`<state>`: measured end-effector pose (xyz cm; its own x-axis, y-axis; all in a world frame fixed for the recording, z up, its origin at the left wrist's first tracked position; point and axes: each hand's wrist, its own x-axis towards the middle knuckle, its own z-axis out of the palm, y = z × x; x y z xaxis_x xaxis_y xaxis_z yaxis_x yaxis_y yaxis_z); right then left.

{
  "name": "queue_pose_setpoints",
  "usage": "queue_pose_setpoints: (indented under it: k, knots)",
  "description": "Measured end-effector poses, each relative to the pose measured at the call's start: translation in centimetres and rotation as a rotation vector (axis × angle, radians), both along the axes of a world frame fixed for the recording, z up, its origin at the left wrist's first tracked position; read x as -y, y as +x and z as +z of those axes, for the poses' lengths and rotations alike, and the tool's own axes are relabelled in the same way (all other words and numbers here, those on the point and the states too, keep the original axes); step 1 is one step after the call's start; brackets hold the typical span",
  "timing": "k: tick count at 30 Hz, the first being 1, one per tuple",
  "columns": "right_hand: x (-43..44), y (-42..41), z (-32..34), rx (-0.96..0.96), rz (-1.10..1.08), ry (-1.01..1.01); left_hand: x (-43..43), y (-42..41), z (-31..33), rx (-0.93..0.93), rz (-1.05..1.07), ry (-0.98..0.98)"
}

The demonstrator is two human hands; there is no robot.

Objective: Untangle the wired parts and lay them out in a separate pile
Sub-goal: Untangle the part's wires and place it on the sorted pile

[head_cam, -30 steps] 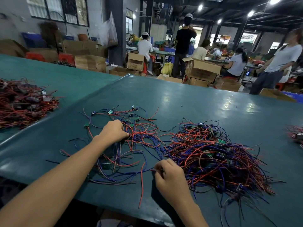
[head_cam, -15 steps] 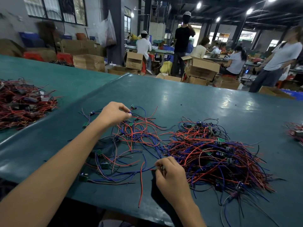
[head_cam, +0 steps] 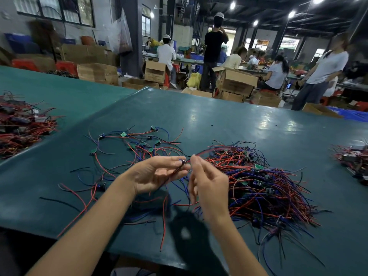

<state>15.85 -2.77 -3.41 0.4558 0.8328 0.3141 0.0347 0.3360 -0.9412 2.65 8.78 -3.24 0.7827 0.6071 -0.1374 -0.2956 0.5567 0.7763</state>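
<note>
Wired part (head_cam: pixel 183 162): held above the worktop (head_cam: pixel 219 120) between both hands. Left hand (head_cam: pixel 157 176), palm up, grip clamped on the part's dark end. Right hand (head_cam: pixel 209 188) grip pinches its red wire (head_cam: pixel 207 151), which runs off toward 2 o'clock. Tangled heap (head_cam: pixel 258 186) lies at 3 o'clock of the hands, laid-out parts (head_cam: pixel 139 144) at 11 o'clock. A separate red bundle (head_cam: pixel 22 128) sits at 9 o'clock, well apart.

The wired part (head_cam: pixel 182 162) is blurred, the left heap (head_cam: pixel 23 124) cropped.

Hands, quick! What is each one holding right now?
Left hand: pinches a wired part.
Right hand: pinches that part's red wire.
</note>
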Motion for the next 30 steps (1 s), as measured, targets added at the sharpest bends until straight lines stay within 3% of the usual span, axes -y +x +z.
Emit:
queue_pose_setpoints:
  k: [4, 8, 16, 19, 23, 30]
  knots:
    - [-1.2, 1.3, 1.9, 0.022, 0.03, -0.026, 1.1, 1.2, -2.5, 0.024, -0.018, 0.145]
    - [-1.7, 2.7, 1.5, 0.202, 0.088, -0.147, 1.9, 1.5, -4.1, 0.006, 0.002, 0.191]
    - [-2.6, 4.9, 1.6, 0.326, 0.226, -0.46, 2.6, 1.6, -4.3, -0.112, 0.081, 0.311]
    - [-3.2, 5.0, 2.2, 0.392, 0.179, -0.466, 2.8, 1.7, -4.2, -0.105, 0.095, 0.29]
    - [-4.7, 6.3, 4.4, 0.328, 0.083, -0.411, 2.8, 1.9, -4.3, -0.109, 0.124, 0.268]
    - [-7.0, 8.4, 5.8, 0.493, -0.024, -0.434, 2.9, 2.0, -4.3, -0.086, 0.144, 0.261]
